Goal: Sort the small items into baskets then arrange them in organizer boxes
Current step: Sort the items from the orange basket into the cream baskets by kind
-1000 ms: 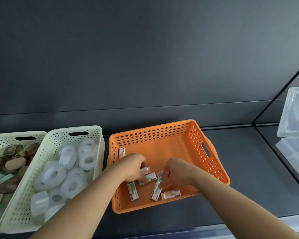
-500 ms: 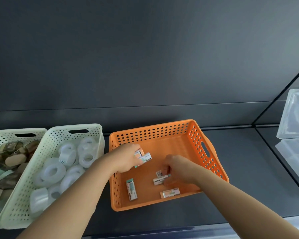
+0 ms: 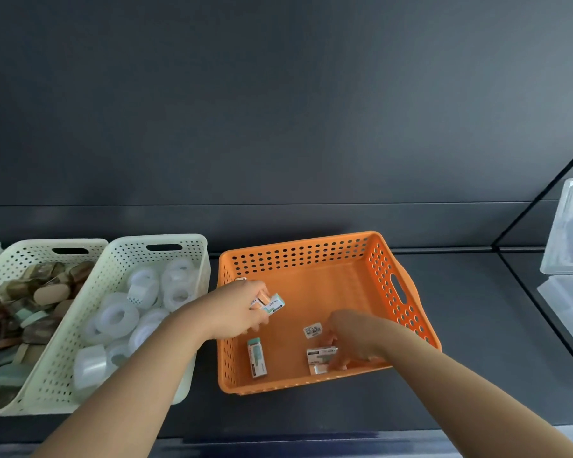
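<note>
An orange perforated basket [image 3: 315,256] stands on the dark shelf. My left hand [image 3: 235,309] is at its left side, gripping two or three small boxed erasers [image 3: 271,303]. My right hand [image 3: 354,338] reaches to the basket floor near the front wall and pinches small erasers [image 3: 320,355] there. One teal-and-white eraser [image 3: 257,358] lies loose on the floor at the front left, and another small one [image 3: 312,329] shows its barcode label in the middle.
A cream basket [image 3: 153,247] of white tape rolls stands left of the orange one. Further left, another cream basket [image 3: 30,251] holds brown and teal items. Clear plastic organizer boxes [image 3: 569,233] sit at the far right beyond a black divider.
My left hand lifted off the basket floor with erasers and drew left. My right hand shifted toward the front wall and gathered the erasers lying there.
</note>
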Demonstrator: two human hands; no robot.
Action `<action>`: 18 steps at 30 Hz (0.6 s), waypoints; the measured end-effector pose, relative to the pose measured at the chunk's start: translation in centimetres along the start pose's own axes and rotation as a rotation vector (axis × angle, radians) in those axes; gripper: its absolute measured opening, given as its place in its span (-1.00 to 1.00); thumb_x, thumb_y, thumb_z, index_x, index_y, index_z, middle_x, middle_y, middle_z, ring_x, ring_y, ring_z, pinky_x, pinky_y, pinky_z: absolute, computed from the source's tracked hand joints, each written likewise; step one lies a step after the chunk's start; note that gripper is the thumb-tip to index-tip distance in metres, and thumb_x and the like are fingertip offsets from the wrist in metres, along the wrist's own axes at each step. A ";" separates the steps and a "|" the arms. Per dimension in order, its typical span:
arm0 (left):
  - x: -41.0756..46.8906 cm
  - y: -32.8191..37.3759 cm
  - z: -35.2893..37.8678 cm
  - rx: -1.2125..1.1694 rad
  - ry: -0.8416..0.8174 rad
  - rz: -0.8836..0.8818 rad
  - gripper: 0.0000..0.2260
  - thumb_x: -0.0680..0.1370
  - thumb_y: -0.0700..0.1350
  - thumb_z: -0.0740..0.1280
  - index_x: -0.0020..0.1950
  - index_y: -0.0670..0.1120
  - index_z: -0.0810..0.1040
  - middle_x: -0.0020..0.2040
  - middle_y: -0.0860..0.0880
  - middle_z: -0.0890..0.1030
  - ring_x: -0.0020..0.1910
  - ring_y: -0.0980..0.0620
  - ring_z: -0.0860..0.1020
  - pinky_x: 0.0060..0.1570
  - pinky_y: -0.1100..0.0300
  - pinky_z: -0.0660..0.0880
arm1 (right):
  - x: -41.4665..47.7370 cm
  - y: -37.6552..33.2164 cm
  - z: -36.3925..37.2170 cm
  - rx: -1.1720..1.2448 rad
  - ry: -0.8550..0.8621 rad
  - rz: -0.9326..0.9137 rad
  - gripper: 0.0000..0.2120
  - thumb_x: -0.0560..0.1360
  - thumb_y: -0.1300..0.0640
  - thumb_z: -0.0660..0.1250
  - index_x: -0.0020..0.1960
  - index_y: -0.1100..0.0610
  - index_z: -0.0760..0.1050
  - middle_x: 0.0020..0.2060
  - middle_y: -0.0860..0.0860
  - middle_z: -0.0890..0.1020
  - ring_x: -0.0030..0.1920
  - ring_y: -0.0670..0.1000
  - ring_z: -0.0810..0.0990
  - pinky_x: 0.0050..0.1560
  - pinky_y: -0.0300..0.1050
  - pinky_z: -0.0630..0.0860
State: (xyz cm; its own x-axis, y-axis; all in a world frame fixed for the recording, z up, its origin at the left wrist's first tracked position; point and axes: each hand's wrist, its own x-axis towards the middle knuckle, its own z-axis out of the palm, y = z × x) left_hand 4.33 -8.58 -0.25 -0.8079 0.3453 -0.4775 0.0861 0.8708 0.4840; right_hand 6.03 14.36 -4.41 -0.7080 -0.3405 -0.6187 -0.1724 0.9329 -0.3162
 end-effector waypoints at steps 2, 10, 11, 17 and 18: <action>0.1 0.5 0.0 0.064 -0.054 -0.066 -0.76 0.59 -0.04 0.28 0.25 0.03 0.41 -0.03 0.04 0.60 -0.12 0.09 0.63 -0.04 0.05 0.62 | -0.2 -0.1 0.2 -0.038 0.019 -0.015 -0.61 0.41 0.10 0.48 0.22 0.05 0.57 0.12 -0.01 0.56 0.05 0.04 0.54 0.06 -0.08 0.51; 1.0 1.9 1.6 0.009 -0.300 -0.280 -0.55 0.59 -0.17 0.29 0.46 -0.12 0.26 0.31 -0.23 0.44 -0.10 -0.10 0.69 -0.02 0.00 0.63 | -0.2 1.0 0.3 0.093 0.131 0.091 -0.70 0.39 0.03 0.50 0.10 0.04 0.63 -0.09 -0.06 0.64 -0.12 -0.03 0.59 -0.08 -0.14 0.59; 1.1 1.9 2.0 -0.088 -0.293 -0.273 -0.56 0.59 -0.18 0.30 0.44 -0.13 0.28 0.28 -0.21 0.47 -0.09 -0.09 0.69 -0.02 0.00 0.63 | -0.1 1.1 0.3 0.105 0.145 0.105 -0.76 0.40 0.03 0.48 0.04 0.06 0.64 -0.14 -0.04 0.63 -0.16 -0.02 0.58 -0.14 -0.15 0.57; 1.6 2.5 3.4 -0.073 -0.158 -0.175 -0.66 0.62 -0.14 0.25 0.39 -0.07 0.31 0.00 -0.05 0.60 -0.17 0.07 0.64 -0.25 0.22 0.58 | 0.2 1.4 0.1 0.159 0.217 0.171 -0.81 0.41 0.03 0.46 -0.08 0.13 0.62 -0.26 -0.01 0.59 -0.23 0.01 0.57 -0.24 -0.16 0.53; 1.4 2.6 3.3 -0.013 -0.185 -0.172 -0.65 0.61 -0.13 0.26 0.39 -0.07 0.32 -0.03 -0.03 0.58 -0.19 0.08 0.61 -0.29 0.24 0.56 | 0.1 1.5 0.1 0.162 0.216 0.172 -0.82 0.41 0.03 0.46 -0.10 0.13 0.62 -0.28 -0.01 0.57 -0.26 0.00 0.54 -0.28 -0.17 0.47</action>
State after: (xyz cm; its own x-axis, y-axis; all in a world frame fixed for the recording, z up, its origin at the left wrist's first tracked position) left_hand 5.35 -4.68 -2.13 -0.6892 0.2517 -0.6795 -0.0518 0.9182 0.3927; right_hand 5.76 15.68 -5.01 -0.8491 -0.1302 -0.5119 0.0619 0.9379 -0.3413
